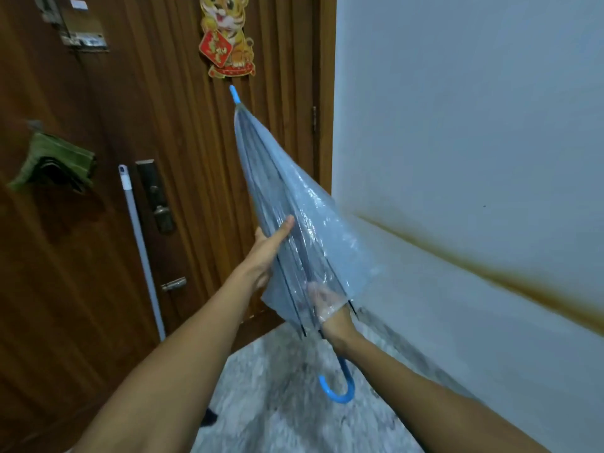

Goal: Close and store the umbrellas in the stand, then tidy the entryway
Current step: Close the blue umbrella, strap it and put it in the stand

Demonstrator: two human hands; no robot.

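Left hand (268, 253): fingers pressed together and laid flat along the outer left side of the umbrella (287, 217), thumb on top of the folds. Right hand (327, 305): reaches inside the lower skirt of the canopy and is seen through the clear plastic; it appears wrapped around the shaft, though the film blurs the fingers.

One umbrella is in view: transparent, folded to a loose cone, held slanted in mid-air with its blue tip (234, 94) pointing up toward the door (183, 132) and its blue hooked handle (341, 385) hanging below the right wrist, above the speckled floor (277, 403). The tip lies just below one tiger decoration (227, 34) on the door; contact cannot be judged.

The canopy's right edge lies near the white wall (474, 125), which carries one brown streak (490, 273). Open floor lies between the two forearms. To the left stand one pale mop pole (140, 243) leaning at the door edge, one dark door lock (157, 197), one small latch (175, 284), and one green cloth (55, 161) hanging on the brown panel, all well apart from the umbrella.
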